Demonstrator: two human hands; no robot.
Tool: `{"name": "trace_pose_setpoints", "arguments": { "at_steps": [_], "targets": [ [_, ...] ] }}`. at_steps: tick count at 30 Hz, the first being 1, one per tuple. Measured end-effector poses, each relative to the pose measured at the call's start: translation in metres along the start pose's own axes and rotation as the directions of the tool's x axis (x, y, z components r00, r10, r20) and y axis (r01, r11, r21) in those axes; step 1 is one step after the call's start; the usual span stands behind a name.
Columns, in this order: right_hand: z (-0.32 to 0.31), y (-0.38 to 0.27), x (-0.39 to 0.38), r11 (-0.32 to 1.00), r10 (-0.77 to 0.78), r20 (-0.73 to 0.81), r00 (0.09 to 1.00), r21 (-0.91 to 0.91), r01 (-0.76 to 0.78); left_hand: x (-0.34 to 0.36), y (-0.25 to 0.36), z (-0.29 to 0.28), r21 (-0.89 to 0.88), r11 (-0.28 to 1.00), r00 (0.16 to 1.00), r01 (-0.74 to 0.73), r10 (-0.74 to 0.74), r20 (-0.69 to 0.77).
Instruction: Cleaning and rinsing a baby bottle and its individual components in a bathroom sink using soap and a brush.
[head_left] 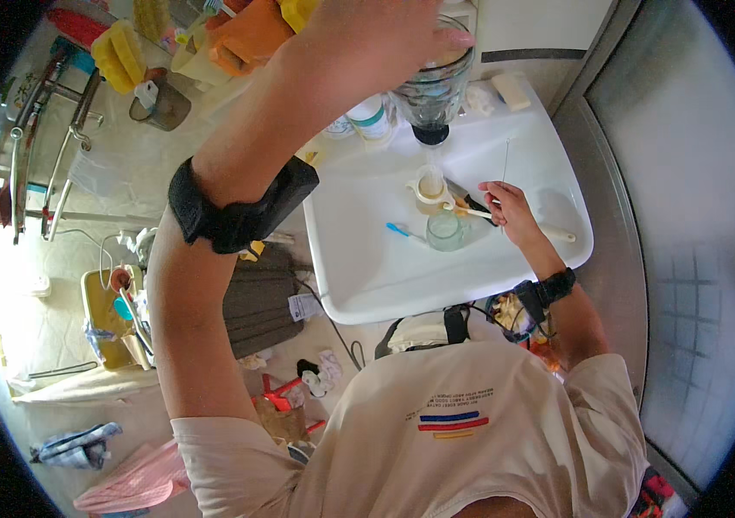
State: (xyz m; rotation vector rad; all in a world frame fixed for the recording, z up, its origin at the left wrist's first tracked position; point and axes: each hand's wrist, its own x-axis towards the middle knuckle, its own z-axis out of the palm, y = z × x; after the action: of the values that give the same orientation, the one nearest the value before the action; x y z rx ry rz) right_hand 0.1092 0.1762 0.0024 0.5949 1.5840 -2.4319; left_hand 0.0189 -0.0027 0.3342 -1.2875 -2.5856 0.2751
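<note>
At the top edge, my left hand (402, 34) grips a clear blender jar (432, 99), its dark narrow end hanging over the white sink (359, 293). My right hand (510, 207) pinches a thin, light rod (504, 160) above the basin, close to a white-handled utensil (557, 233). Below the jar, a small cream strainer-like piece (428, 186) sits above a clear glass (445, 235). A blue-tipped brush (403, 231) lies to the glass's left, and a dark utensil (462, 192) lies partly behind my right hand.
White tubs (367, 121) and a soap-like bar (511, 92) stand along the sink's back. Metal rails (61, 155), yellow gloves (117, 56) and a plastic cup (160, 108) are at upper left. A frosted door (687, 259) borders the right; cloths (82, 445) lie at lower left.
</note>
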Motion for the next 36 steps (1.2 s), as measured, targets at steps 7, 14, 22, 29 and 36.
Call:
{"name": "trace_pose_setpoints", "arguments": {
  "at_steps": [7,14,22,29,36],
  "targets": [
    [-0.012,0.006,0.002,0.995,-0.028,-0.018,0.999,-0.101,0.026,-0.002,0.011,0.001,-0.082,0.991,0.987,0.102,-0.091,0.130],
    [-0.031,0.017,-0.002,0.347,-0.255,0.119,0.960,-0.915,0.206,-0.051,-0.031,0.067,0.397,0.917,0.752,0.026,0.244,-0.612],
    [-0.047,0.038,0.011,-0.334,0.294,0.348,0.890,-0.835,0.436,-0.111,0.071,0.255,-0.712,0.583,0.918,0.392,-0.301,0.259],
    [0.013,0.084,0.039,-0.116,-0.008,0.650,0.760,-0.755,0.645,-0.124,0.112,0.347,-0.581,0.648,0.834,0.492,-0.160,0.529],
    [0.066,0.069,0.067,-0.151,0.481,0.409,0.776,-0.833,0.533,-0.141,0.111,0.346,-0.577,0.579,0.799,0.576,-0.248,0.548]
  ]
}}
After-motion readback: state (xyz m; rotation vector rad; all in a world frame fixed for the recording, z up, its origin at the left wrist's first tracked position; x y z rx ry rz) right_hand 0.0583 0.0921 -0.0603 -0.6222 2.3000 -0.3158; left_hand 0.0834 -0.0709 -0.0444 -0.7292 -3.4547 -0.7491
